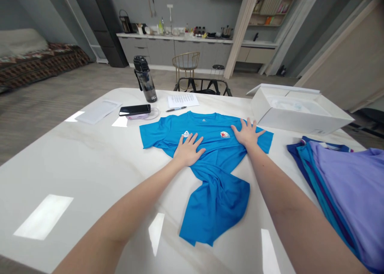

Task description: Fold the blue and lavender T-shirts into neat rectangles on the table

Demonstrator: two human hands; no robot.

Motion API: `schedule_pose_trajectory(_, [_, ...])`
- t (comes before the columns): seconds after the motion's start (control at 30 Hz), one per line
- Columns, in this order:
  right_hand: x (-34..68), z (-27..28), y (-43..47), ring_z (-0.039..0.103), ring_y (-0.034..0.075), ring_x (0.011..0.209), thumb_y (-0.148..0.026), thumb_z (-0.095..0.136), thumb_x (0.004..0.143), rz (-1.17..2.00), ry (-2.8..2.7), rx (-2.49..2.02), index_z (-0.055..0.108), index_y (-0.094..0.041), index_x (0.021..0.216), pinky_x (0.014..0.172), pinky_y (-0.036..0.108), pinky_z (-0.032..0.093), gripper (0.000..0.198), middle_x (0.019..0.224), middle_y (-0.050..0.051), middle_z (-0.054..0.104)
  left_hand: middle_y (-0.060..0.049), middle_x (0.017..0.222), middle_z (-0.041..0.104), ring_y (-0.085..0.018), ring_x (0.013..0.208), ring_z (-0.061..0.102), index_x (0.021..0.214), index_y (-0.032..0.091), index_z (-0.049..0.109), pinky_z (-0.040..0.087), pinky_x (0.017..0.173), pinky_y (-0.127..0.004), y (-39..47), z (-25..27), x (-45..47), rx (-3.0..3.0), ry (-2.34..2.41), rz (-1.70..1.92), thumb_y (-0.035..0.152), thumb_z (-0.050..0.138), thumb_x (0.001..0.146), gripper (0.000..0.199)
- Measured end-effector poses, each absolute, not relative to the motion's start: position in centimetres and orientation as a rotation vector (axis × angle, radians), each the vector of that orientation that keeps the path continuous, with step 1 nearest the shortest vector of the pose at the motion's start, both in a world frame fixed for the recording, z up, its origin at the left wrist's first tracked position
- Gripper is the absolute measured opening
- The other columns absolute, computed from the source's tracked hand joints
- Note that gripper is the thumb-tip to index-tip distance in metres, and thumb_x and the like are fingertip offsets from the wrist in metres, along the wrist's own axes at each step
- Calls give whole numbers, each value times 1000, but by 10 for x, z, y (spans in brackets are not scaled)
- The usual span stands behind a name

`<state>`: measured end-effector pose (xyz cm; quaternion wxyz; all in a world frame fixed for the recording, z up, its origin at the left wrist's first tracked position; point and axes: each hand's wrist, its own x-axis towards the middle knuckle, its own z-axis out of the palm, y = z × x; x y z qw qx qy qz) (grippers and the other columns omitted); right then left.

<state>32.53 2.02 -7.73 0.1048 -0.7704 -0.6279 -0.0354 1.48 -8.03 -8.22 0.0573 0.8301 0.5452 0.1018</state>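
Note:
A blue T-shirt (210,162) lies on the white table, its collar toward the far side. The upper part is spread fairly flat, while the lower body is bunched and twisted toward me. My left hand (188,151) rests flat on the chest beside the white logo, fingers spread. Over by the sleeve on the right, my right hand (246,133) presses on the cloth with its fingers apart, next to the round red-and-white badge (224,134). Neither hand grips the fabric.
Stacked shirts, lilac on top (354,178), lie at the right. Behind them stands an open white box (294,116). Along the far left are a dark water bottle (147,82), a phone (135,110), a pen (176,109) and a printed sheet (183,100) on the table (90,166).

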Motion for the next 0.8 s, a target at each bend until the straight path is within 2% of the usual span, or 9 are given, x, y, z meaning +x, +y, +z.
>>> schedule_pose_trajectory(0.07, [322, -75, 15, 32, 39, 146, -61, 24, 104, -273, -1813, -2152, 47, -19, 153, 112, 76, 20, 68, 159, 21, 42, -2, 171, 28, -29, 159, 21, 162, 35, 35, 11, 129, -59, -78, -83, 15, 2519, 1648, 312, 68, 23, 103, 68])
schedule_pose_trajectory(0.17, [316, -68, 3, 48, 36, 130, -51, 29, 106, -366, -1765, -1994, 61, -17, 134, 112, 65, 25, 55, 136, 21, 61, -3, 171, 28, -29, 159, 21, 162, 35, 35, 10, 129, -60, -77, -84, 16, 2525, 1645, 315, 66, 23, 104, 67])
schedule_pose_trajectory(0.27, [305, -60, -21, 57, 33, 115, -47, 38, 105, -283, -1821, -1846, 69, -18, 118, 103, 51, 36, 45, 117, 17, 68, -3, 171, 27, -29, 159, 21, 163, 35, 34, 10, 128, -60, -77, -84, 15, 2520, 1649, 295, 65, 23, 104, 67])
schedule_pose_trajectory(0.37, [287, -53, -63, 61, 28, 105, -47, 46, 104, -78, -2072, -1661, 72, -22, 106, 91, 41, 40, 37, 107, 12, 71, -3, 171, 27, -29, 159, 21, 163, 35, 34, 10, 128, -61, -77, -83, 15, 2517, 1645, 283, 65, 22, 104, 67])
schedule_pose_trajectory(0.47, [272, -50, -116, 61, 28, 105, -56, 53, 101, 63, -2259, -1577, 74, -25, 97, 87, 39, 40, 38, 105, 9, 71, -3, 172, 27, -29, 159, 21, 163, 34, 33, 10, 128, -61, -76, -83, 16, 2508, 1647, 280, 63, 24, 104, 66])
schedule_pose_trajectory(0.6, [271, -52, -178, 60, 29, 106, -65, 57, 96, 130, -2245, -1724, 72, -25, 102, 88, 40, 40, 43, 107, 9, 69, -4, 171, 30, -29, 159, 23, 161, 32, 37, 12, 128, -61, -80, -81, 17, 2502, 1657, 318, 56, 27, 106, 61])
schedule_pose_trajectory(0.7, [277, -56, -206, 59, 31, 109, -63, 59, 95, 137, -2183, -1870, 69, -24, 105, 88, 42, 41, 41, 110, 10, 68, -8, 164, 42, -26, 154, 32, 154, 25, 49, 12, 129, -56, -87, -75, 18, 2590, 1670, 471, 44, 30, 108, 53])
schedule_pose_trajectory(0.8, [275, -59, -223, 59, 32, 110, -54, 61, 96, 173, -2102, -1964, 69, -23, 102, 87, 42, 42, 32, 110, 12, 68, -11, 148, 60, -25, 141, 50, 139, 19, 63, 17, 129, -51, -99, -65, 20, 2715, 1554, 593, 29, 33, 107, 45])
